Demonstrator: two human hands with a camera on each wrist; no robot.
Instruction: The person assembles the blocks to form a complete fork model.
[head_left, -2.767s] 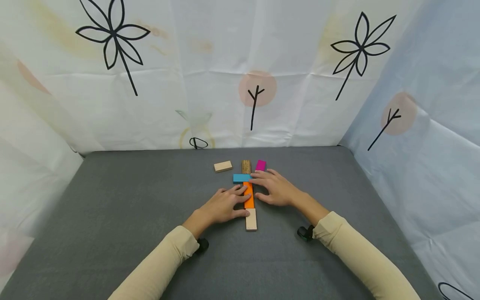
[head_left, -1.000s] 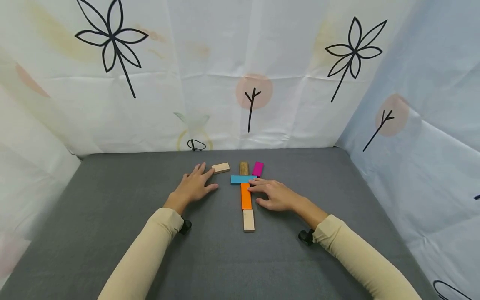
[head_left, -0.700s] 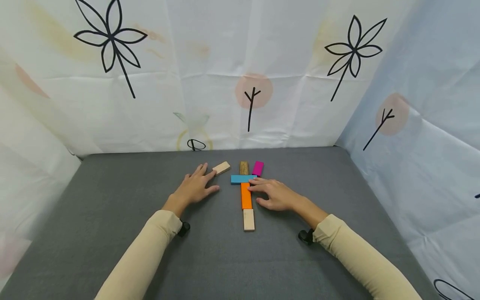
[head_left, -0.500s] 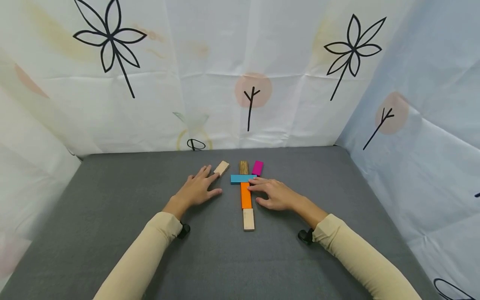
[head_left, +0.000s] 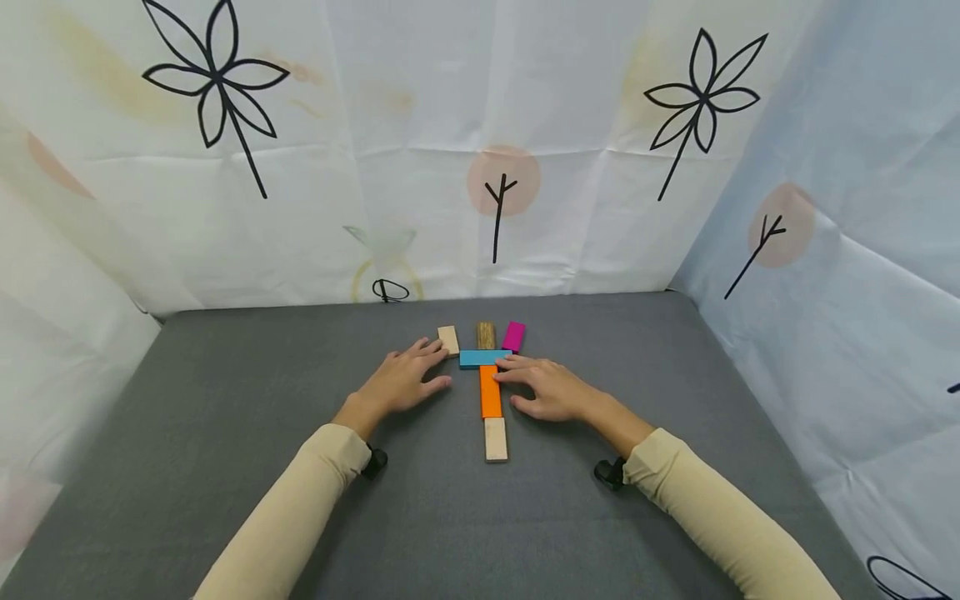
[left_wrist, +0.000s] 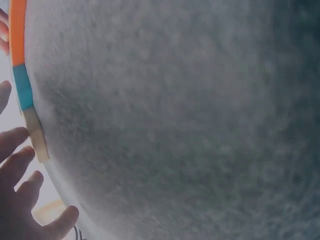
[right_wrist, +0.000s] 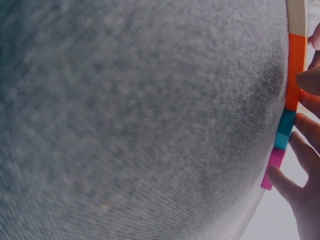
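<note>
Several flat wooden blocks lie on the grey table. My left hand (head_left: 405, 379) touches the near end of a pale wood block (head_left: 447, 339) with its outstretched fingertips; that block stands nearly lengthwise at the left end of a crosswise blue block (head_left: 477, 358). My right hand (head_left: 552, 390) rests its fingers on the right part of the blue block and the upper edge of the orange block (head_left: 491, 392). Below the orange one lies another pale wood block (head_left: 496, 440). A brown block (head_left: 486, 335) and a magenta block (head_left: 513, 336) lie beyond the blue one.
The grey tabletop (head_left: 300, 500) spreads around the blocks. A white cloth (head_left: 420, 167) with plant drawings hangs behind the far edge, and cloth walls stand at both sides.
My left hand left the orange block and went to the upper-left pale block. That block has turned from slanted to nearly lengthwise, closer to the blue one. My right hand has stayed nearly still.
</note>
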